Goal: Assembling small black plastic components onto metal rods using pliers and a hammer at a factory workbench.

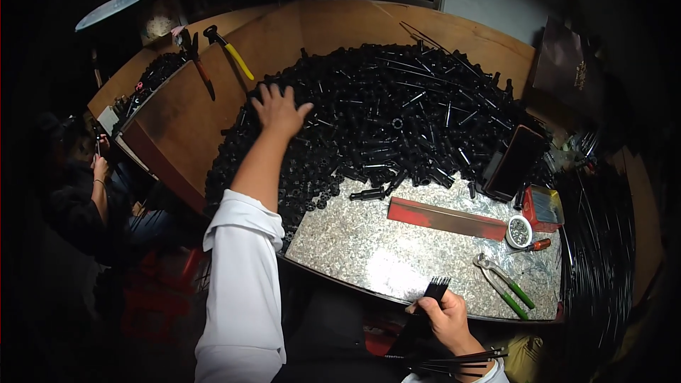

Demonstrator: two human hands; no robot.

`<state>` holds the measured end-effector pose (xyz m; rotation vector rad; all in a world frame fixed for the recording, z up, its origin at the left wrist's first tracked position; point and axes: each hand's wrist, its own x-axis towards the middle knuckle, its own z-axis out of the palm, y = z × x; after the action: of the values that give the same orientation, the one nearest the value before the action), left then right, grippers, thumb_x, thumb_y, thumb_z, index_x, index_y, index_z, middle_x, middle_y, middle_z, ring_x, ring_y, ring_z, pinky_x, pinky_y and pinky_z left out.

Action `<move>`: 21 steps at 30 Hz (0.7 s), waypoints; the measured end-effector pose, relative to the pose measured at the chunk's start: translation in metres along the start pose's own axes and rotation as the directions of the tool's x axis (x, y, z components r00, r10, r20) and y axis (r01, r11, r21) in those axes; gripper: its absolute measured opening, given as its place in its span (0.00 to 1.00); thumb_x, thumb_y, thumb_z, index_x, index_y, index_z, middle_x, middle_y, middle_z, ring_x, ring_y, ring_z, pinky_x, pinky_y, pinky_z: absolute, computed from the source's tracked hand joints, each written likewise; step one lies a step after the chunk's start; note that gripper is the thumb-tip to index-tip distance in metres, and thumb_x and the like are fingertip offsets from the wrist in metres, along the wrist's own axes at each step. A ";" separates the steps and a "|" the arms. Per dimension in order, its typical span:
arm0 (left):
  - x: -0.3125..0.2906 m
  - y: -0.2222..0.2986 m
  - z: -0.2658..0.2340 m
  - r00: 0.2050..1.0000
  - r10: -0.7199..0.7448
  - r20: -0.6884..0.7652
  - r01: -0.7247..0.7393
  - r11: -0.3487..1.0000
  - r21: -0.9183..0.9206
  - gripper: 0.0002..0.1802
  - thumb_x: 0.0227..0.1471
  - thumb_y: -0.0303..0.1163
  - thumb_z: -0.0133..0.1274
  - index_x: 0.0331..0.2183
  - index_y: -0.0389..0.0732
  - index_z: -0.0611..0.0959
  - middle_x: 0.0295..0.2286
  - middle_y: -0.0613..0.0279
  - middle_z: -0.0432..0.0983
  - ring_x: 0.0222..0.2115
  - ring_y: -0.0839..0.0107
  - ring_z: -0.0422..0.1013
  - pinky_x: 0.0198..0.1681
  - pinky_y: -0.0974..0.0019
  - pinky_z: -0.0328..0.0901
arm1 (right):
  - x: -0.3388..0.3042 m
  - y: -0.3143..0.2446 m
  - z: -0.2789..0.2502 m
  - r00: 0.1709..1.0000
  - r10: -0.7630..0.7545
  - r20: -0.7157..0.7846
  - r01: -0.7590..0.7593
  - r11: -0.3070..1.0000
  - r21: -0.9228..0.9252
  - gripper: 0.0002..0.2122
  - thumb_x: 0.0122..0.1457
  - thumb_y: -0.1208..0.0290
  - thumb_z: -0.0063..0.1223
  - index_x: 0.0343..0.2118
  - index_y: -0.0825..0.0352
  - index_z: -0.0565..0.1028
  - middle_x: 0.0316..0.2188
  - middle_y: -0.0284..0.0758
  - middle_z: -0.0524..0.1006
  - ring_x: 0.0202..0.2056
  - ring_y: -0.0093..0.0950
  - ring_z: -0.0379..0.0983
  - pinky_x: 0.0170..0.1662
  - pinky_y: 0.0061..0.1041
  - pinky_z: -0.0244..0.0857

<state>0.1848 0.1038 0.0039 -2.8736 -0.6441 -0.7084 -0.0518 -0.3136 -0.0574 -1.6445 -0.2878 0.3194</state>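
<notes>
A: Locate the black rods.
B: Bundled in the right hand, tips upward, at the near edge of the desk. Fingers closed around the bundle.
A: State of the left hand?
B: Fingers spread, at the left part of the heap of black cylindrical parts. Contact cannot be determined.
A: Other items on the desk?
B: 1 red bar before the heap; 1 white cup beside its right end; 1 pair of green-handled pincers nearer the edge.
</notes>
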 end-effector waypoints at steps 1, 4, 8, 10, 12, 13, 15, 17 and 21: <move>0.008 -0.008 0.000 0.997 -0.067 0.045 0.067 0.998 0.009 0.40 0.48 0.63 0.46 0.56 0.47 0.66 0.58 0.49 0.53 0.61 0.46 0.43 0.59 0.38 0.41 | 0.001 -0.001 0.000 1.000 0.006 0.000 -0.006 1.000 -0.018 0.07 0.58 0.74 0.51 0.27 0.72 0.76 0.22 0.33 0.79 0.25 0.20 0.75 0.30 0.20 0.68; 0.024 -0.026 0.002 0.952 -0.222 0.209 0.238 0.970 -0.052 0.42 0.47 0.68 0.42 0.58 0.54 0.63 0.60 0.52 0.48 0.61 0.45 0.41 0.59 0.37 0.42 | 0.003 -0.004 0.003 1.000 -0.005 0.011 0.005 0.999 -0.048 0.07 0.58 0.74 0.52 0.26 0.72 0.76 0.22 0.33 0.79 0.25 0.19 0.75 0.30 0.19 0.68; 0.030 -0.018 0.013 0.922 -0.158 0.352 0.229 0.959 -0.169 0.43 0.47 0.70 0.41 0.59 0.56 0.62 0.60 0.53 0.49 0.61 0.47 0.42 0.59 0.38 0.45 | 0.005 -0.005 0.004 1.000 -0.018 0.021 0.019 0.998 -0.063 0.07 0.58 0.74 0.52 0.27 0.71 0.76 0.22 0.34 0.79 0.25 0.20 0.75 0.30 0.19 0.68; 0.026 -0.004 0.019 0.927 -0.103 0.361 0.199 0.951 -0.238 0.43 0.46 0.69 0.43 0.59 0.56 0.62 0.59 0.54 0.52 0.60 0.49 0.47 0.58 0.41 0.49 | 0.005 -0.003 0.004 1.000 -0.006 0.013 0.006 0.999 -0.035 0.07 0.58 0.74 0.51 0.26 0.72 0.76 0.22 0.34 0.79 0.25 0.20 0.75 0.30 0.20 0.68; 0.022 0.002 0.020 0.935 -0.089 0.345 0.186 0.948 -0.258 0.41 0.47 0.67 0.43 0.58 0.57 0.63 0.58 0.54 0.54 0.59 0.50 0.48 0.58 0.41 0.50 | 0.004 -0.005 0.004 1.000 -0.009 0.010 0.009 0.999 -0.039 0.07 0.58 0.74 0.51 0.26 0.72 0.76 0.22 0.34 0.79 0.25 0.21 0.75 0.30 0.20 0.68; 0.020 0.004 0.020 0.942 -0.074 0.326 0.169 0.946 -0.275 0.40 0.48 0.66 0.44 0.58 0.57 0.64 0.57 0.54 0.55 0.59 0.50 0.49 0.57 0.42 0.51 | 0.003 -0.007 0.004 1.000 -0.013 0.006 0.013 0.999 -0.039 0.07 0.57 0.75 0.51 0.26 0.72 0.76 0.22 0.34 0.79 0.25 0.21 0.75 0.30 0.20 0.68; 0.015 0.010 0.015 0.940 -0.040 0.339 0.144 0.947 -0.286 0.37 0.49 0.64 0.44 0.57 0.56 0.65 0.57 0.55 0.56 0.58 0.51 0.50 0.57 0.44 0.52 | 0.003 -0.007 0.005 1.000 -0.012 0.003 0.012 0.999 -0.041 0.07 0.57 0.75 0.51 0.26 0.72 0.75 0.22 0.34 0.79 0.25 0.21 0.75 0.30 0.20 0.68; 0.012 0.012 0.015 0.946 0.022 0.323 0.085 0.945 -0.315 0.31 0.53 0.59 0.44 0.55 0.56 0.68 0.56 0.56 0.57 0.57 0.53 0.53 0.56 0.49 0.56 | 0.002 -0.006 0.007 1.000 -0.014 0.000 0.014 0.999 -0.044 0.07 0.57 0.75 0.51 0.26 0.72 0.75 0.22 0.34 0.79 0.25 0.21 0.75 0.30 0.20 0.68; -0.005 0.027 0.018 0.952 0.117 0.282 -0.005 0.930 -0.367 0.29 0.53 0.57 0.45 0.54 0.56 0.69 0.55 0.54 0.59 0.55 0.52 0.56 0.55 0.51 0.58 | 0.002 -0.005 0.012 0.999 -0.052 0.011 0.052 0.997 -0.053 0.07 0.57 0.75 0.51 0.26 0.72 0.75 0.22 0.34 0.79 0.25 0.21 0.75 0.30 0.20 0.68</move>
<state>0.1997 0.0812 -0.0141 -3.3704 -0.4920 -0.4184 -0.0545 -0.3015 -0.0531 -1.6852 -0.3484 0.2823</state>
